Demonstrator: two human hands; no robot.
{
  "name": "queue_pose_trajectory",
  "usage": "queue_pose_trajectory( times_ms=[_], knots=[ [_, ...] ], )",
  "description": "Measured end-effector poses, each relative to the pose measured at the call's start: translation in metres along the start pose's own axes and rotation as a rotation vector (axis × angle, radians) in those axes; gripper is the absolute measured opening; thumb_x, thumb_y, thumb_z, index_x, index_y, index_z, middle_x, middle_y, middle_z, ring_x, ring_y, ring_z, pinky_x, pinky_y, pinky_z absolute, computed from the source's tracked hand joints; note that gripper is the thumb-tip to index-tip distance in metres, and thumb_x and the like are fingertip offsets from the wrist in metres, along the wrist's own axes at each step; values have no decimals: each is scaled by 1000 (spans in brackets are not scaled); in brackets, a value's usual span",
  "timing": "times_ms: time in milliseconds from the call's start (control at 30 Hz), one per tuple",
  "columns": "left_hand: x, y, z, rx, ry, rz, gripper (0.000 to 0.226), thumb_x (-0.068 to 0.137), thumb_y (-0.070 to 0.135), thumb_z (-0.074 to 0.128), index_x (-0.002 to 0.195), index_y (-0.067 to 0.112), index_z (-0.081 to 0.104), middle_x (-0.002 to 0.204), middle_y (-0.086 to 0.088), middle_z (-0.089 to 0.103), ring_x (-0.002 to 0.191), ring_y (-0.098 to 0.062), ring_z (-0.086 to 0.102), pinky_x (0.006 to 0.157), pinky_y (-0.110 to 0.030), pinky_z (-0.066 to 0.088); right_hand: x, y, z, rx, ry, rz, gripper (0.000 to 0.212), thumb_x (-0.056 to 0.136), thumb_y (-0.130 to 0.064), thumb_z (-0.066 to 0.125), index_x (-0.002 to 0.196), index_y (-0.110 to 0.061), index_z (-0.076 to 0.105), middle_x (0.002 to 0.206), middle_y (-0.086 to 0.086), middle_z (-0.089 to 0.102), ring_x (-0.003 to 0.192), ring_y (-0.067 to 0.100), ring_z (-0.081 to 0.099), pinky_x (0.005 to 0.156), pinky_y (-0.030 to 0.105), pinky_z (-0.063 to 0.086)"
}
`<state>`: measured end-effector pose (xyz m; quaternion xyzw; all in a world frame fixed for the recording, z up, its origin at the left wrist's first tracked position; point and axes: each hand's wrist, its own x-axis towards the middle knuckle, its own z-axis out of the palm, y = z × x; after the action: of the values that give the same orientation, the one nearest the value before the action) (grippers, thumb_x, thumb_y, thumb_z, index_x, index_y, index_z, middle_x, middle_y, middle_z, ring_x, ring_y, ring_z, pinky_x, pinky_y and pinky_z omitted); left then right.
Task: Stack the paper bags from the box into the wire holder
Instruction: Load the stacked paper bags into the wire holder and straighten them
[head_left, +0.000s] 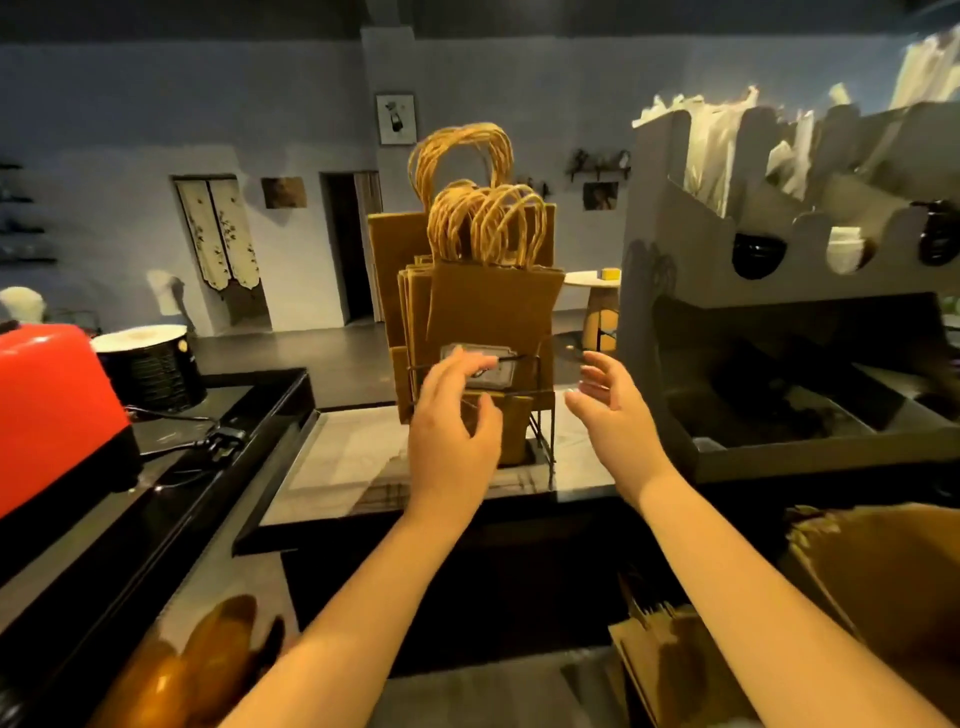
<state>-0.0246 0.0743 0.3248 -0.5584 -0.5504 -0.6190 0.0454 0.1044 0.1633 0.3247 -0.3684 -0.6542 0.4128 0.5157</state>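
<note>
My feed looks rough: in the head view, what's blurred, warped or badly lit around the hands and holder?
Head view: left hand and right hand softly motion-blurred; wire holder thin and dark against the paper bags, hard to trace; wide-angle bending toward the edges; dim room; red appliance brightest.

Dim, soft, edges bowed and blurred

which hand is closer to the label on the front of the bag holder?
Left. The left hand overlaps the label at its left edge; the right hand is off to the right, beyond the holder, not touching the label.
</note>
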Motion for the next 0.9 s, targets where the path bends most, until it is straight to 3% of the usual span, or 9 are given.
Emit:
queue_pose_trajectory(
  times_ms=[167, 300, 433, 533, 633, 767, 900],
  knots=[
    [-55, -10, 49, -72, -213, -9, 28, 90, 3, 52, 107, 23, 62, 105, 14, 56, 99, 5, 53, 86, -8, 43, -37, 61, -35, -70, 168, 89, 41, 90, -2, 57, 128, -15, 49, 124, 5, 54, 115, 18, 52, 100, 32, 43],
    [-104, -31, 94, -107, -411, -271, 30, 87, 3, 53, 110, 21, 61, 106, 8, 59, 96, 2, 56, 78, -3, 41, -76, 124, -66, -153, 128, 296, 41, 89, -1, 57, 126, -15, 50, 117, 6, 55, 113, 21, 53, 93, 31, 43],
    [-170, -67, 136, 26, -797, -663, 49, 81, 18, 58, 129, 17, 48, 124, -2, 54, 116, -19, 54, 95, -26, 44, -117, 177, -87, -296, 18, 577, 53, 90, 2, 49, 139, -13, 39, 134, 11, 49, 122, 28, 48, 95, 34, 41],
    [-220, -74, 156, 13, -1045, -876, 48, 85, 18, 61, 130, 14, 44, 128, -7, 54, 117, -23, 53, 95, -29, 45, -144, 214, -102, -503, -149, 736, 63, 90, 5, 45, 147, -13, 25, 141, 13, 43, 127, 31, 45, 95, 28, 40],
    [-250, -73, 168, -53, -1071, -1001, 49, 84, 19, 69, 129, 15, 49, 129, 0, 55, 119, -20, 53, 91, -23, 41, -165, 243, -111, -676, -233, 844, 72, 93, 0, 46, 151, -19, 9, 154, 8, 25, 135, 30, 36, 105, 37, 40],
    [-271, -75, 174, -56, -1060, -1236, 54, 80, 21, 73, 128, 13, 49, 129, -4, 56, 118, -21, 52, 91, -28, 43, -177, 249, -118, -968, -292, 841, 83, 93, -7, 49, 151, -20, -10, 159, 4, -1, 144, 27, 14, 111, 34, 26],
    [-285, -78, 180, -106, -928, -1379, 50, 79, 13, 72, 122, 10, 47, 127, -7, 56, 118, -23, 51, 86, -27, 41, -178, 257, -122, -979, -251, 946, 85, 89, -17, 58, 151, -14, 0, 155, 10, 20, 135, 26, 36, 101, 28, 37]
  ],
)
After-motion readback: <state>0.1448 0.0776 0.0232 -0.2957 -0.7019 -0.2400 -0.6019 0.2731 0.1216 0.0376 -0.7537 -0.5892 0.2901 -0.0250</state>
